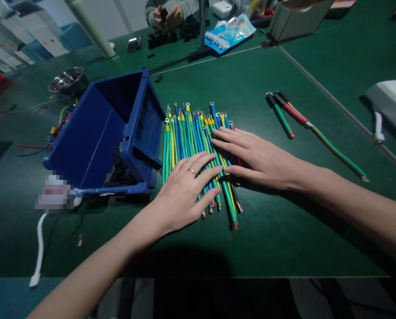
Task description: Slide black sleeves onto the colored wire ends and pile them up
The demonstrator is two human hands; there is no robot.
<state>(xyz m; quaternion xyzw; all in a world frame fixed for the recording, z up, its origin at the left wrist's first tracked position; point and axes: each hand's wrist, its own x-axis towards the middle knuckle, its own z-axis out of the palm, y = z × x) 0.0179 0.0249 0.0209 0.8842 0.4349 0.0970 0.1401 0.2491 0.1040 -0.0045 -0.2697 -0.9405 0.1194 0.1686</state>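
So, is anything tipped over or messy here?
Yes. The bin sits tilted beside the wires, seemingly propped on something dark. Two longer wires lie apart, right of the bunch under the left hand and right hand.

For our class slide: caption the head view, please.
Left hand and right hand flat on wires beside a blue bin.

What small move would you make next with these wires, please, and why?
Probably slide both palms inward to gather the wires. The left hand and right hand lie flat and open on them, and the wires are fanned out, some crossing, with their near ends uneven.
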